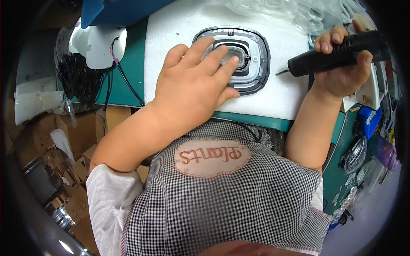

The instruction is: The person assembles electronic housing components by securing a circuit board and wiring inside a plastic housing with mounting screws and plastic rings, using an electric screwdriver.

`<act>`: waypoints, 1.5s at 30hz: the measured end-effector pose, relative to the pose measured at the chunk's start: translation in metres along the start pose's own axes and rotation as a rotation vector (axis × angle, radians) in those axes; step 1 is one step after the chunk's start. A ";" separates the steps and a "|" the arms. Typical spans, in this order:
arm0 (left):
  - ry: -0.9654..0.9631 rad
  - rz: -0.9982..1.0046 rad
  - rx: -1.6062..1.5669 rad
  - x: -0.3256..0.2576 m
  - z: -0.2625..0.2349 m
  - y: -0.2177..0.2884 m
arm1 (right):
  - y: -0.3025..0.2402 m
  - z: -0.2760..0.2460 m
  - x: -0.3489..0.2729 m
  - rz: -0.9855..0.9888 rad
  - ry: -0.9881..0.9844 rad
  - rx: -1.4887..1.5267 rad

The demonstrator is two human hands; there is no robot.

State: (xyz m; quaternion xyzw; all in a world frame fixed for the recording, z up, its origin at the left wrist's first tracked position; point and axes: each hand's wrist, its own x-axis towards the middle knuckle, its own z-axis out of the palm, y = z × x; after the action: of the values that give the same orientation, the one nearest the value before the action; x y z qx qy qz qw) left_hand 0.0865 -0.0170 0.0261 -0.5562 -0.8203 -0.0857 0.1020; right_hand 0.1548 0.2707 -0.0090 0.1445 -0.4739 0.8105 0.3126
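Note:
A black-and-grey rounded-square housing with a clear lens-like oval piece in its middle lies on a white foam sheet. My left hand rests over the housing's left half, fingers spread and fingertips touching the clear piece and the inner ring. Part of the housing is hidden beneath that hand. To the right, my right hand is wrapped around a black electric screwdriver. Its thin metal bit points left at the housing and stays apart from it, just over the foam.
A blue bin stands at the back left, beside a white plastic part with dark cables. Clear plastic rings in a bag lie at the back right. Cardboard boxes fill the floor on the left; a blue tray sits right.

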 end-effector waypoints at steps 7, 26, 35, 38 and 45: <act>-0.159 0.148 0.073 0.020 -0.010 -0.010 | 0.001 0.003 -0.001 0.000 0.040 -0.020; 0.449 0.082 -0.081 0.047 -0.092 -0.095 | 0.002 0.030 -0.003 -0.030 0.202 -0.116; -0.405 -0.399 -0.011 0.102 -0.067 -0.244 | 0.004 0.033 0.003 -0.017 0.236 -0.123; -0.423 -0.410 -0.086 0.105 -0.053 -0.248 | 0.003 0.033 0.002 -0.008 0.260 -0.127; -0.077 -0.114 0.199 0.102 -0.111 -0.220 | 0.001 0.027 -0.001 -0.027 0.256 -0.121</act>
State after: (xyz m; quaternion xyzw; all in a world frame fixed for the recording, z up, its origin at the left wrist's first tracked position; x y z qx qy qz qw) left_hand -0.1467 -0.0348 0.1541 -0.4988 -0.8582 0.0119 0.1202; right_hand 0.1531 0.2465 0.0041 0.0272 -0.4762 0.7878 0.3897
